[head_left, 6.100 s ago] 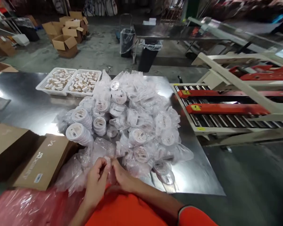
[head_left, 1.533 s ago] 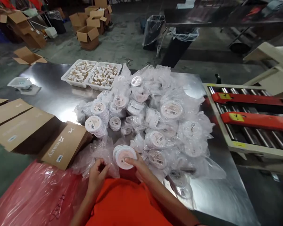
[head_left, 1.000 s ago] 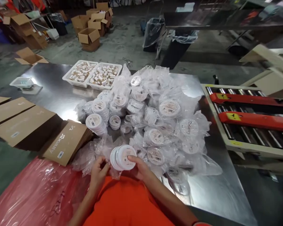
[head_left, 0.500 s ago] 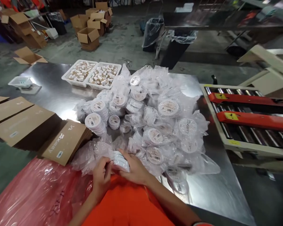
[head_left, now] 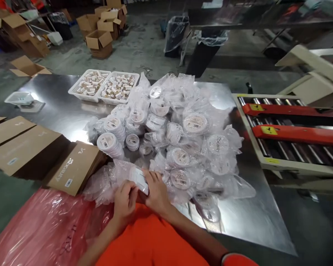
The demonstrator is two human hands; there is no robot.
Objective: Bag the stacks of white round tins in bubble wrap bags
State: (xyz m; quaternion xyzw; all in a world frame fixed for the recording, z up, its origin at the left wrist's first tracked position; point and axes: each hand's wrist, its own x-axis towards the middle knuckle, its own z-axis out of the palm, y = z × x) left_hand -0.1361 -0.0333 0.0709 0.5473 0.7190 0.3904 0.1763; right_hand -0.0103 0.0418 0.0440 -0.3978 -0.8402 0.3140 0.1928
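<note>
White disc stack (head_left: 140, 180) in clear plastic sits gripped between the left hand (head_left: 124, 203) and right hand (head_left: 157, 194), pressed close together, pinching it edge-on at the near edge of the bagged disc pile (head_left: 169, 136) on the steel surface (head_left: 255, 221).

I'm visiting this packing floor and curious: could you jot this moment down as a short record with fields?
Right hand: holds a stack of white round discs, seen edge-on
Left hand: beside the stack, by clear plastic wrap
Work surface: steel table, heaped with bagged discs
Nearby: white plastic baskets, flat cardboard boxes, roller conveyor
</note>
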